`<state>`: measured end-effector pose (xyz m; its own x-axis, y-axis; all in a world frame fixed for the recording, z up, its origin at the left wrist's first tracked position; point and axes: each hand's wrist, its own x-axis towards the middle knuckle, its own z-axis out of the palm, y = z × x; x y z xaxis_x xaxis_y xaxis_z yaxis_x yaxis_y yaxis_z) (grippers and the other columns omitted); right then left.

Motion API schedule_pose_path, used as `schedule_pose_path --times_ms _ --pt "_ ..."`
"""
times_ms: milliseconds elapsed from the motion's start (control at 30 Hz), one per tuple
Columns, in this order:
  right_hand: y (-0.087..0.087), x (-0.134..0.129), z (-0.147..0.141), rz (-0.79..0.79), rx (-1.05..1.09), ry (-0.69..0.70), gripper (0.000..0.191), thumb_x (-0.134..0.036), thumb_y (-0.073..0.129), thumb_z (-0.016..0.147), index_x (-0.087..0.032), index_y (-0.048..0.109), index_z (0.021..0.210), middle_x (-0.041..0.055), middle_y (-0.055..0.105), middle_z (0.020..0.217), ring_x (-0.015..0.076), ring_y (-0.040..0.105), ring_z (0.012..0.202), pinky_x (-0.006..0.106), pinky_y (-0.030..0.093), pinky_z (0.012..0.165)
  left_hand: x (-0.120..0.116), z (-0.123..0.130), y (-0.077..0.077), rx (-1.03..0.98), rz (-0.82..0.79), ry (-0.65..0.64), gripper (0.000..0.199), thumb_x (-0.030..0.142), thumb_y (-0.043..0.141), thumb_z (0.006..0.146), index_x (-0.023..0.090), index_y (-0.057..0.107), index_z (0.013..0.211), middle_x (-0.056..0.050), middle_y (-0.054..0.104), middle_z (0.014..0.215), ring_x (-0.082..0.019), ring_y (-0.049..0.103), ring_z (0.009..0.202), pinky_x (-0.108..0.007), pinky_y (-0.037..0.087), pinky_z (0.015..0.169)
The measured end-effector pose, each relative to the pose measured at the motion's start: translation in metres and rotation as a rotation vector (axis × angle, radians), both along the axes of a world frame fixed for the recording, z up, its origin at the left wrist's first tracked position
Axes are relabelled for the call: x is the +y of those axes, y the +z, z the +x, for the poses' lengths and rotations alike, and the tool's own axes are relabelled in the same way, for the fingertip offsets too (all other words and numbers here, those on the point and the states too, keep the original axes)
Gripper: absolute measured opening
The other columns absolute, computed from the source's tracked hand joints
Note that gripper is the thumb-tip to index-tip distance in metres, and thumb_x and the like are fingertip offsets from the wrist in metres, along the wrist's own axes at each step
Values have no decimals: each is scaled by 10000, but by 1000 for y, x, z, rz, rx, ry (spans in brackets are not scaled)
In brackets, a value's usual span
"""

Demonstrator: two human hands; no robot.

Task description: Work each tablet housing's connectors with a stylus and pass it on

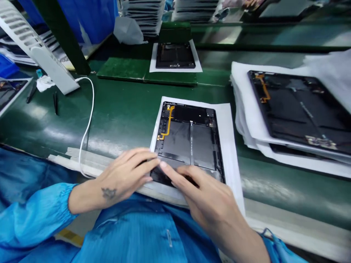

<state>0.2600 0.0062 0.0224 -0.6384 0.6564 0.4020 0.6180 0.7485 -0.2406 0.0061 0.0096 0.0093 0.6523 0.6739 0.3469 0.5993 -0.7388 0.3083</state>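
Note:
An opened black tablet housing point(179, 138) lies on a white foam sheet point(230, 146) at the table's front edge. An orange flex cable point(169, 124) runs down its left side, and a thin grey ribbon cable point(191, 142) crosses its middle. My left hand point(124, 168) reaches in from the left, its fingers stretched over the housing's lower left edge. From the right, my right hand point(205, 193) rests over the lower end, index finger extended to meet the left fingertips and other fingers bent. Whatever lies beneath the fingertips is hidden.
A stack of foam sheets and tablet housings point(296, 106) stands at right. Another housing point(175, 55) lies on a green board point(123, 69) at the back. A white lamp-like device point(52, 65) with a white cable point(92, 106) and black tweezers point(55, 104) are at left.

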Motion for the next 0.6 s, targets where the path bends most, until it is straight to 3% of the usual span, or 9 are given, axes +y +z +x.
schedule_pose_path --times_ms 100,200,433,600 --pt "-6 -5 -1 -101 21 11 487 -30 395 972 -231 566 1382 64 675 1065 138 675 914 232 544 718 9 -2 -6 15 -159 -30 629 427 527 1022 188 307 1561 -144 344 1620 -282 289 1526 -508 351 1218" --pt "-10 -10 -4 -98 100 1 439 -9 488 948 -203 604 1325 63 709 1037 147 691 905 248 556 774 10 -2 -5 9 -240 -56 665 409 501 1038 210 206 1600 -107 276 1655 -238 223 1553 -488 250 1272" --pt "-9 -9 -12 -55 23 3 473 21 438 928 -181 634 1308 90 734 1029 165 694 813 272 550 689 6 7 -7 -120 -212 -30 592 387 518 1034 192 310 1552 -110 368 1614 -215 291 1528 -446 275 1269" --pt "-6 -8 -13 -36 -15 7 351 5 500 933 -150 686 1187 86 722 969 152 663 755 264 511 629 6 12 -8 -133 -159 -13 529 376 498 1043 138 383 1501 -133 442 1567 -207 349 1503 -422 262 1273"
